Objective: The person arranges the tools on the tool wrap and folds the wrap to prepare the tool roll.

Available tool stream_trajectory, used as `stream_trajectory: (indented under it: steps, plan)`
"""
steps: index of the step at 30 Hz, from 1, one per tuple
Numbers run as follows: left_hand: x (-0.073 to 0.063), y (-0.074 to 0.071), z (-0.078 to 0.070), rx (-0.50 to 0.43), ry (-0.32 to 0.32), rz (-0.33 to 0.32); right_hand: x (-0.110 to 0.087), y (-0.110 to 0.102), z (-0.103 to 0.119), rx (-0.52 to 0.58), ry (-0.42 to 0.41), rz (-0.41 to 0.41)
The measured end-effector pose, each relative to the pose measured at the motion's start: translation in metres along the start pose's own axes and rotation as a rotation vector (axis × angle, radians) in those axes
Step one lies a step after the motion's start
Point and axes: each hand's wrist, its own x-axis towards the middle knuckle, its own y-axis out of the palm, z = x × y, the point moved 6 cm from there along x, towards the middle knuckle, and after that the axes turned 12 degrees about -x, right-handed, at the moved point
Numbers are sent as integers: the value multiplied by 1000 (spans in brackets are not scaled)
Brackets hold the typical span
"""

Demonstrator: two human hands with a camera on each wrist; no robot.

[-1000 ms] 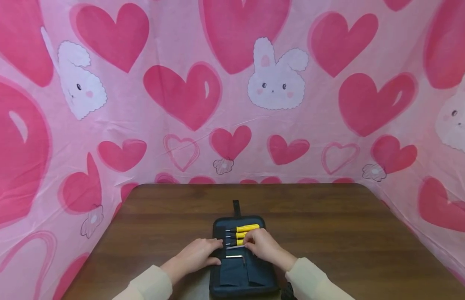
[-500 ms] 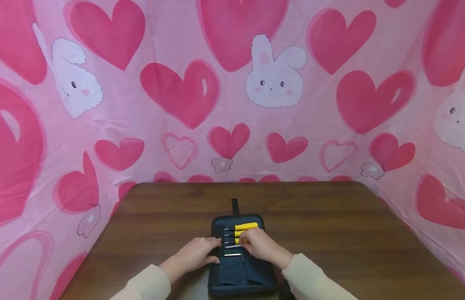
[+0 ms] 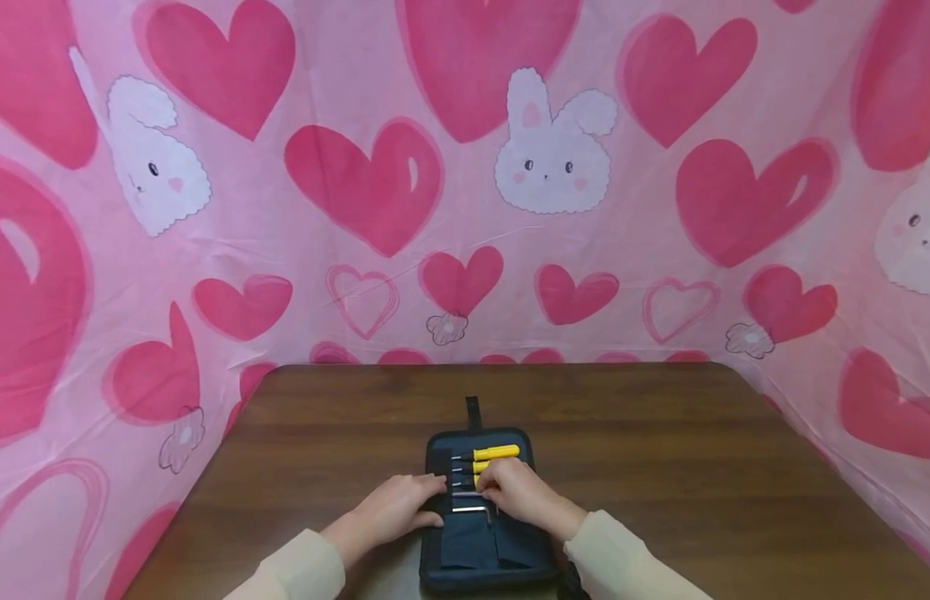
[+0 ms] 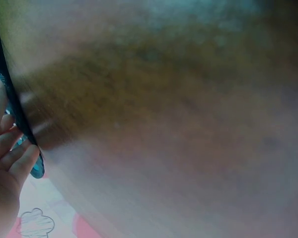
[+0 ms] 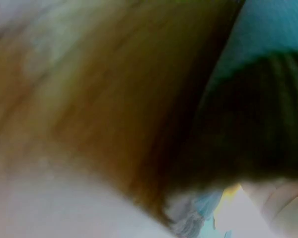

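A black zip tool case point(image 3: 483, 579) lies unfolded on the table. My left hand point(image 3: 393, 504) rests on its left edge, fingers fairly straight over the border and thumb spread lower down. In the left wrist view, left fingers point(image 4: 22, 161) touch the case's dark edge. My right hand point(image 3: 523, 493) pinches a thin silvery-purple rod point(image 3: 465, 494), whose left end lies at the black holding strip; its other end is hidden by the fingers. Just above are several yellow-handled screwdrivers point(image 3: 497, 452), partly covered by that hand. Below the rod sits an L-shaped hex key point(image 3: 468, 509).
The brown wooden table point(image 3: 345, 425) spreads around the case. A black strap point(image 3: 473, 412) sticks out from the case's far end. Something dark point(image 3: 572, 579) lies beside its near right corner, under the sleeve. A pink heart-patterned cloth point(image 3: 405, 317) hangs behind.
My right hand has shifted slightly left with the rod, covering more of the lower screwdriver handles. The left hand stays in place on the case's edge.
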Motion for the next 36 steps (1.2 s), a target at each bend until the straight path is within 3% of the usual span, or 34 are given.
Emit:
stream_trajectory:
  steps: [13, 20, 25, 36]
  plan:
    - [1, 1, 1, -13, -32, 11, 4, 1, 8, -74, -100, -14]
    - [2, 2, 1, 8, -11, 10, 2, 3, 7, -104, -128, -13]
    - [1, 3, 0, 40, 1, 10, -3, 0, 1, -30, -136, 30]
    - [-7, 2, -9, 102, 22, 18, -28, -11, -19, 192, -22, 94]
